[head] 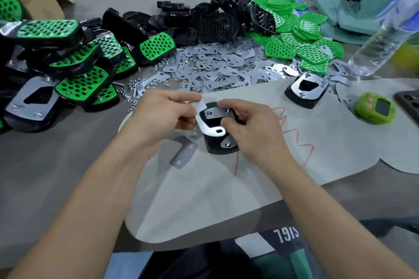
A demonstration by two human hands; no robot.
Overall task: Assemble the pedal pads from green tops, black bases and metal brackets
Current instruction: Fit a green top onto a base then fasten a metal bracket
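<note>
A black pedal base (215,145) lies underside up on a pale sheet at the table's middle, with small metal plates on it. My left hand (162,115) pinches a curved metal bracket (207,128) over the base. My right hand (247,124) has its fingers curled round the base's right edge, thumb near the bracket's lower end. Another flat bracket (182,154) lies on the table just left of the base. Loose brackets (226,68), black bases (199,20) and green tops (299,36) are heaped behind.
Finished green-and-black pedals (68,63) are piled at the left beside a cardboard box (43,0). Nuts and screws (133,88) lie scattered. One base with a bracket (306,90) sits at the right, near a green timer (375,107), a phone (410,103) and a water bottle (383,38).
</note>
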